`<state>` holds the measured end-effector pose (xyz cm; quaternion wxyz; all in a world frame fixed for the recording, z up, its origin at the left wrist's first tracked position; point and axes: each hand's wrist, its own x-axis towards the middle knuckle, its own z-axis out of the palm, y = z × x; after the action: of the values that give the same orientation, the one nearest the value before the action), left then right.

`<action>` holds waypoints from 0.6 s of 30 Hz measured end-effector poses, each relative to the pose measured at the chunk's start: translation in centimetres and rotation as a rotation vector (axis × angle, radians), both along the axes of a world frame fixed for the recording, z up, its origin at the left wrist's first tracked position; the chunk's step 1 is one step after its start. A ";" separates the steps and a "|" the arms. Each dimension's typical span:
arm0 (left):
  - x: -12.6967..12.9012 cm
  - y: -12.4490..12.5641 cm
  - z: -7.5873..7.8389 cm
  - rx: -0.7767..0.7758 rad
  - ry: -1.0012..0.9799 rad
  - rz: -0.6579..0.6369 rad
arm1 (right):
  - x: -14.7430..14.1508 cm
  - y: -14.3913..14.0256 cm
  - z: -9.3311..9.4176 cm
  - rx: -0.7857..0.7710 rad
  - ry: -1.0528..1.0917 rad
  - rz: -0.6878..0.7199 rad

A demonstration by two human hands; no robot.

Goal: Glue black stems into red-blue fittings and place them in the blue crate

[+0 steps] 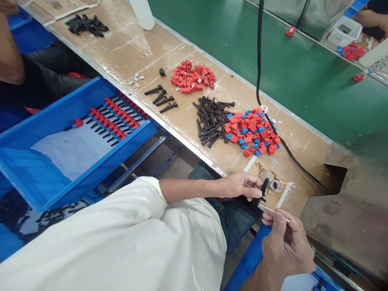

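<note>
My left hand (239, 186) grips a small black plastic pin (263, 188) at the bench's near edge. My right hand (285, 242) pinches a thin wooden stick (274, 210) whose tip points toward that pin. Just beyond them two small round dishes (272, 180) sit on the bench with more sticks across them. Farther up lie a heap of black pins (212, 120) and a pile of red and blue caps (253, 130).
A second pile of red caps (192, 76), loose black pins (162, 99) and small grey bits (136, 79) lie farther left. A blue tray (45, 178) holds rows of assembled red-and-black parts (117, 117). A black cable (259, 60) crosses the green conveyor (303, 72). Another person's arm (10, 56) is at top left.
</note>
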<state>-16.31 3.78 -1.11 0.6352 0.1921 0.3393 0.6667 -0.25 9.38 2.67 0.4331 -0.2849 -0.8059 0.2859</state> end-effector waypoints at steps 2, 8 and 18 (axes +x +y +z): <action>0.1 -0.1 0.2 0.000 0.099 0.035 | -0.1 0.1 0.1 0.131 -0.070 0.024; 0.2 -0.3 0.3 -0.017 0.206 0.150 | 0.0 0.3 -0.3 0.558 -0.218 0.205; 0.5 -0.4 -0.6 -0.047 -0.151 0.102 | 0.3 -0.5 -0.7 0.365 0.018 0.187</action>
<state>-15.81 3.42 -1.68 0.6287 0.1089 0.3155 0.7024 0.04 8.89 1.99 0.4565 -0.1232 -0.8633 0.1766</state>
